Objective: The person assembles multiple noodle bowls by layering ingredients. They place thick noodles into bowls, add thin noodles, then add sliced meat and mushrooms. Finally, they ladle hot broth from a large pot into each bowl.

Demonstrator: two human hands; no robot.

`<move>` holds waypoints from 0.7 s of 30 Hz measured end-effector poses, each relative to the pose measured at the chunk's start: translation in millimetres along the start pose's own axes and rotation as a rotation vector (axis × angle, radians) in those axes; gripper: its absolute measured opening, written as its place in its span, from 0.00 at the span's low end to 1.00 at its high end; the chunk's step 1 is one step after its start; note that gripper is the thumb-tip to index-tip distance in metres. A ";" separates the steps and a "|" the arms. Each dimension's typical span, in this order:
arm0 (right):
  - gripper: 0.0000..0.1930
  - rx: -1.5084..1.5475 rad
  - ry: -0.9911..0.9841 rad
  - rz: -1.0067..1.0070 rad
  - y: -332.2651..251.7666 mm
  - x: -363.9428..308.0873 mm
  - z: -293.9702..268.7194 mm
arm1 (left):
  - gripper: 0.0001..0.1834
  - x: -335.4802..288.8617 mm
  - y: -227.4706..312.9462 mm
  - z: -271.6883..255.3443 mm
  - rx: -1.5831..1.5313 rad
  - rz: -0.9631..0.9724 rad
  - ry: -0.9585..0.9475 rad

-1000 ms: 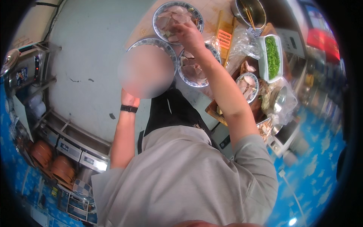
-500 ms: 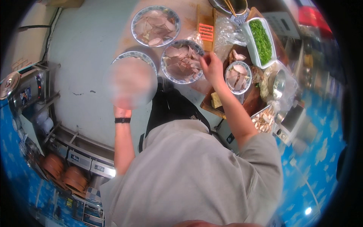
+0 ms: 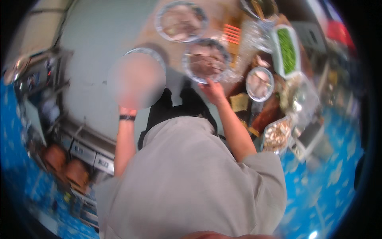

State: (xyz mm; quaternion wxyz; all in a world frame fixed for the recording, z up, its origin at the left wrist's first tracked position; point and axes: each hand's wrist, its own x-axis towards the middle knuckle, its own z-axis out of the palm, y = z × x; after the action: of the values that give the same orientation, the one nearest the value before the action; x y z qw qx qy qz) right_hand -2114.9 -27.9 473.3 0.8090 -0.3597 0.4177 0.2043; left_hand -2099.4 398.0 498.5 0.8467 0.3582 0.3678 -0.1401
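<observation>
My left hand (image 3: 128,106), below a dark wristband, holds a blue-rimmed plate (image 3: 148,51) out over the floor at the left; a blur covers most of that plate, its contents and my fingers. At the near rim of a second plate (image 3: 226,65), heaped with sliced meat (image 3: 206,60), my right hand (image 3: 213,91) has its fingers closed on the edge. Farther back on the table stands a third plate (image 3: 159,24) of pale meat slices (image 3: 181,22). Right of my right hand, a smaller oval dish (image 3: 260,83) carries a few more slices.
A white tub of chopped greens (image 3: 286,49) stands at the right, beside crumpled clear plastic (image 3: 254,38). An orange-faced grater (image 3: 232,34) lies behind the second plate. A pot (image 3: 262,8) is at the back, and a tray of sliced mushrooms (image 3: 277,135) at the near right.
My right hand has come down from above the meat slices to the near rim of the middle plate. The view has shifted, and my left hand still holds its plate.
</observation>
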 end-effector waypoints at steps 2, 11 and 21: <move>0.13 0.091 -0.079 -0.077 6.1 7.1 -4.4 | 0.26 5.9 12.3 -15.0 -0.078 -0.008 0.049; 0.13 -0.167 0.156 -0.245 12.6 -48.8 40.4 | 0.26 16.5 138.3 -97.5 -0.175 0.134 -0.005; 0.19 -0.738 -0.176 -0.172 84.2 -22.8 410.6 | 0.23 -2.6 336.3 -284.0 -0.502 0.220 0.147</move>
State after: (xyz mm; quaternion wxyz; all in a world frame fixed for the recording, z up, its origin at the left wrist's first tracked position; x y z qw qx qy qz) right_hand -1963.8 335.9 618.5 0.6722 -0.6413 0.2134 0.3022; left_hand -2081.1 836.2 535.4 0.8901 0.1840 0.4102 0.0744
